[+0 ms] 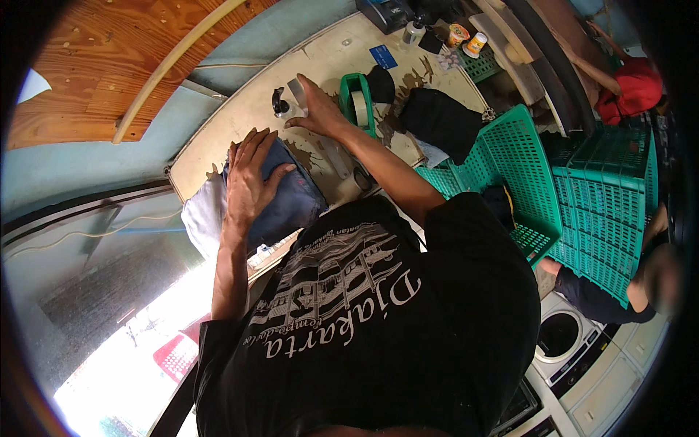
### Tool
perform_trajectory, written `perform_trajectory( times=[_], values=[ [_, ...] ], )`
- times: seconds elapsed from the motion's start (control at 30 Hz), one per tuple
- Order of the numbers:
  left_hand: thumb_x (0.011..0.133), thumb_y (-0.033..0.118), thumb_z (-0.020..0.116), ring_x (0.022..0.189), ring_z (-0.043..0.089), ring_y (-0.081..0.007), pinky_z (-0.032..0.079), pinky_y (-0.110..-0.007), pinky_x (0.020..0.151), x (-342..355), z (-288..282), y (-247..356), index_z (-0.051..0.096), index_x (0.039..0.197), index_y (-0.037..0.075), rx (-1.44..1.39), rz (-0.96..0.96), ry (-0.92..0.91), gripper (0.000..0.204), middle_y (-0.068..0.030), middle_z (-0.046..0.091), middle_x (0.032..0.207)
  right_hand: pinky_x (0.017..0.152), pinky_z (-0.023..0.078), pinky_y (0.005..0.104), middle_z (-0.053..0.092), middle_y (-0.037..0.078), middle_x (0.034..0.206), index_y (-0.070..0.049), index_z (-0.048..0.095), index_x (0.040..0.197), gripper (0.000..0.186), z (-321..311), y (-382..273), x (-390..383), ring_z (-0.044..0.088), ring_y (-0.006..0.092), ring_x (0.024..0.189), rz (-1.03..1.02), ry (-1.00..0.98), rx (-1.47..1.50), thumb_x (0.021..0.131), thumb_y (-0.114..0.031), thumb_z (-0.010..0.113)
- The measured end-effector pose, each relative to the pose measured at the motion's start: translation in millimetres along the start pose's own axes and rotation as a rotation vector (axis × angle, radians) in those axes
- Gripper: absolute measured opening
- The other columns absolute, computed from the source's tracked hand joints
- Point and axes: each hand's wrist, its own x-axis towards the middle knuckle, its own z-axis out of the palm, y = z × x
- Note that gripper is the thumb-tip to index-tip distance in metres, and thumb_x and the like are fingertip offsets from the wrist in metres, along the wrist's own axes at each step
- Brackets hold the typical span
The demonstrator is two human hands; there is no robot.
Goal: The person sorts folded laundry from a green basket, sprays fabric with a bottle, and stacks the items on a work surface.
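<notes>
My left hand (251, 178) lies flat, fingers stretched out, on a folded dark blue garment (295, 193) at the table's near left. Pale grey cloth (206, 211) sits beside that garment, to its left. Farther back, my right hand (320, 109) is closed round a small clear bottle (293, 111) with a black top, its fingers partly hiding the body. Just right of this hand stands a green tape dispenser (347, 93) with a roll of clear tape.
Black folded cloth (440, 124) rests on the worn cream table (251, 95). Green plastic baskets (520, 156) crowd the right side, with a person (604, 291) beside them. Cups (475, 44) and another bottle (413, 31) stand at the back. A washing machine (561, 335) is at lower right.
</notes>
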Motion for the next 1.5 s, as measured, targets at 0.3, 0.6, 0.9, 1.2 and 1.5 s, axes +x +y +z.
perform_trajectory(
  times=[0.3, 0.6, 0.9, 1.2, 1.5],
  values=[
    [0.081, 0.030, 0.078, 0.126, 0.053, -0.0347, 0.037, -0.050, 0.110, -2, 2, -8, 0.062, 0.127, 0.004, -0.093, 0.001, 0.094, 0.055, -0.0156, 0.060, 0.130, 0.102, 0.043, 0.0481, 0.044, 0.028, 0.144, -0.004, 0.016, 0.155, 0.084, 46, 37, 15, 0.051, 0.0407, 0.128, 0.127, -0.232, 0.157, 0.094, -0.040, 0.062],
    [0.084, 0.018, 0.077, 0.124, 0.056, -0.0304, 0.043, -0.039, 0.107, -42, -48, -27, 0.060, 0.129, 0.005, -0.383, -0.196, 0.369, 0.049, -0.0141, 0.061, 0.131, 0.077, 0.050, 0.0309, 0.063, 0.007, 0.100, -0.005, 0.052, 0.134, 0.045, -86, -70, 46, 0.062, 0.0140, 0.084, 0.250, -0.327, 0.732, 0.098, -0.031, 0.060],
    [0.097, 0.021, 0.067, 0.114, 0.063, -0.0210, 0.048, -0.033, 0.100, -162, -96, -79, 0.064, 0.122, -0.002, -0.699, -0.798, 0.975, 0.034, -0.0144, 0.068, 0.120, 0.077, 0.054, 0.0329, 0.067, 0.014, 0.108, 0.002, 0.054, 0.126, 0.042, -135, -193, 41, 0.069, 0.0204, 0.082, 0.156, -0.841, 0.596, 0.094, -0.024, 0.061],
    [0.096, 0.024, 0.068, 0.108, 0.066, -0.0196, 0.050, -0.031, 0.096, -214, -71, -103, 0.065, 0.121, -0.002, -0.691, -0.865, 1.104, 0.035, -0.0130, 0.070, 0.116, 0.070, 0.053, 0.0291, 0.069, 0.011, 0.096, 0.002, 0.063, 0.111, 0.037, -47, -269, 22, 0.069, 0.0163, 0.078, 0.148, -1.025, 0.601, 0.095, -0.031, 0.067],
    [0.096, 0.028, 0.068, 0.102, 0.068, -0.0193, 0.052, -0.033, 0.093, -234, -64, -98, 0.067, 0.116, -0.001, -0.674, -0.917, 1.076, 0.035, -0.0129, 0.072, 0.107, 0.069, 0.055, 0.0338, 0.072, 0.010, 0.089, 0.000, 0.067, 0.106, 0.027, -57, -247, -22, 0.071, 0.0190, 0.078, 0.118, -0.971, 0.412, 0.094, -0.024, 0.065]
  ],
)
